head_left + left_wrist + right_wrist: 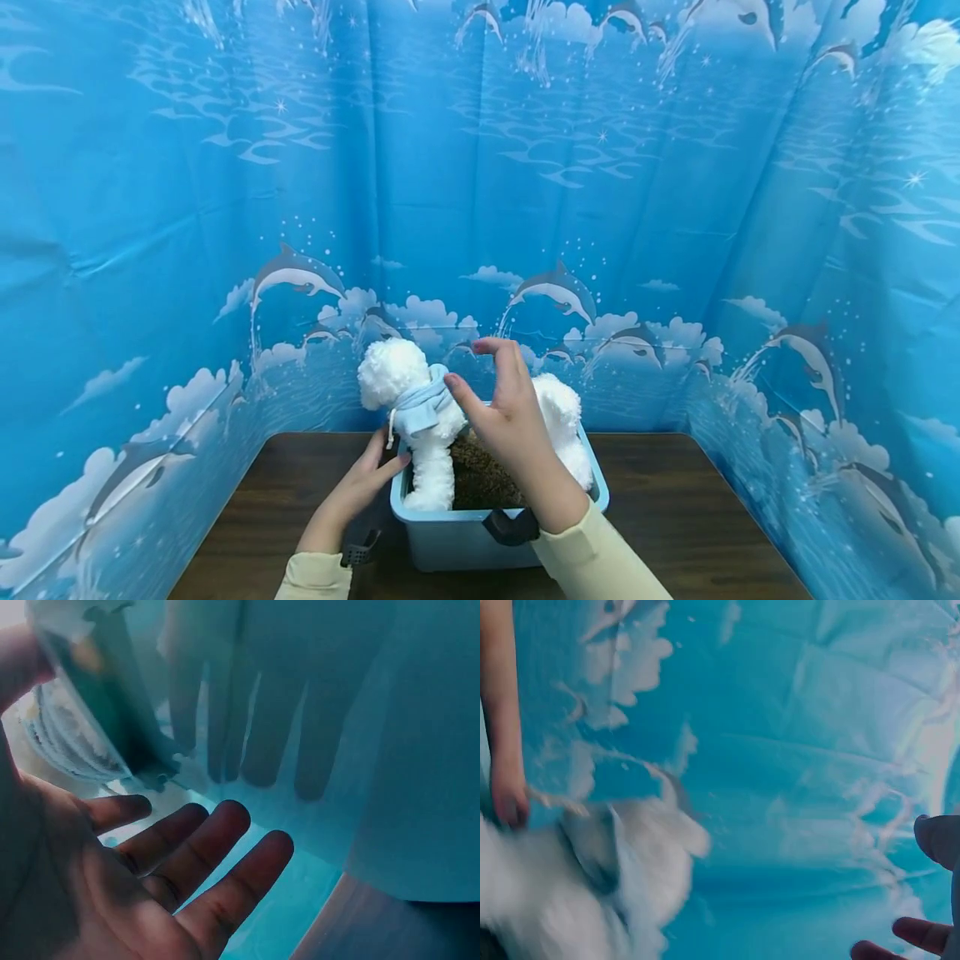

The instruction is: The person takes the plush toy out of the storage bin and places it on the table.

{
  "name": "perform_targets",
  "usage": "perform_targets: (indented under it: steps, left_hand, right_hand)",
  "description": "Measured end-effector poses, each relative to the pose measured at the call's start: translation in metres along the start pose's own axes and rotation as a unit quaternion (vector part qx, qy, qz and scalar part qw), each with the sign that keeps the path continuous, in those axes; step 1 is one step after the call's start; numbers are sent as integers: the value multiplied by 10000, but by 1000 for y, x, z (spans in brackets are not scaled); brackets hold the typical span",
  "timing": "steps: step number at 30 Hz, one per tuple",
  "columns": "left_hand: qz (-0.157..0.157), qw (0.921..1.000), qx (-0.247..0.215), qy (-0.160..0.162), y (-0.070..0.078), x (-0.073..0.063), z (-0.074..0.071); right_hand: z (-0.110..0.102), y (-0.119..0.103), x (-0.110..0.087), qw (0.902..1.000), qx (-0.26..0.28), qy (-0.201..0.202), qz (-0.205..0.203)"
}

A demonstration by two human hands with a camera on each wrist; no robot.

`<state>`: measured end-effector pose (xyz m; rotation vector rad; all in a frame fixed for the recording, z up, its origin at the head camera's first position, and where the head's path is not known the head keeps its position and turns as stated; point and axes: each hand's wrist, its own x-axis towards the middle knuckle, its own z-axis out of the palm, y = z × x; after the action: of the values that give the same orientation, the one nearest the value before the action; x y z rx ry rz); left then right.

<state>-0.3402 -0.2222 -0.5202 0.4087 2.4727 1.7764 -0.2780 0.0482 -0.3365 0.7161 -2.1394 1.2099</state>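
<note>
A white fluffy plush dog (392,371) in a pale blue hooded garment (422,402) stands in a light blue plastic bin (465,542), head above the rim on the left. My left hand (358,485) is at the bin's left side, thumb near the rim. In the left wrist view its fingers (217,847) stretch out beside the glossy bin wall. Over the bin hovers my right hand (512,421), thumb and fingers spread and bent, holding nothing. The plush dog (660,862) looks blurred in the right wrist view, apart from the right fingertips (922,935).
Dark brown, curly-textured material (480,475) lies inside the bin. More white fluff (558,412) shows at its right; whether it belongs to the same plush cannot be told. The bin stands on a dark wooden table (660,500), enclosed by a blue dolphin-print curtain (480,208).
</note>
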Motion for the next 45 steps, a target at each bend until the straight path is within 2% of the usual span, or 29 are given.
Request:
perform_targets:
  steps: [4,7,11,14,17,21,25,28,31,35,39,45]
  left_hand:
    - [-11,9999,-42,95,-2,1,3]
    - [-82,9998,-85,165,-4,3,5]
    - [-162,9996,-138,195,-6,5,6]
    - [-225,9995,-109,200,-7,5,6]
    - [-127,9997,-130,190,-7,5,6]
    - [163,9993,-297,146,-5,9,7]
    - [269,9990,-330,152,-3,11,9]
    - [299,9990,-275,180,-4,11,9]
    - [357,9989,-253,194,-5,11,9]
    - [300,9989,-267,230,-6,10,10]
    - [216,9992,-235,245,-6,9,11]
    - [104,9994,-158,285,-3,8,11]
  right_hand:
    - [39,6,7,9996,103,-173,173]
    - [64,14,9,9973,200,-460,545]
    - [86,25,9,9901,310,-839,1082]
    - [98,35,7,9862,69,-1012,1307]
    - [105,45,5,9812,-663,-1273,1293]
    - [105,55,5,9717,-1434,-1498,1135]
    - [97,58,7,9661,-1460,-1535,1476]
    - [91,60,7,9563,-1477,-1709,1855]
    - [88,62,6,9508,-1468,-1855,2000]
    - [83,64,5,9540,-1497,-1838,1833]
    - [78,61,2,9620,-1469,-1682,1572]
    - [62,48,0,9802,-1105,-1144,1183]
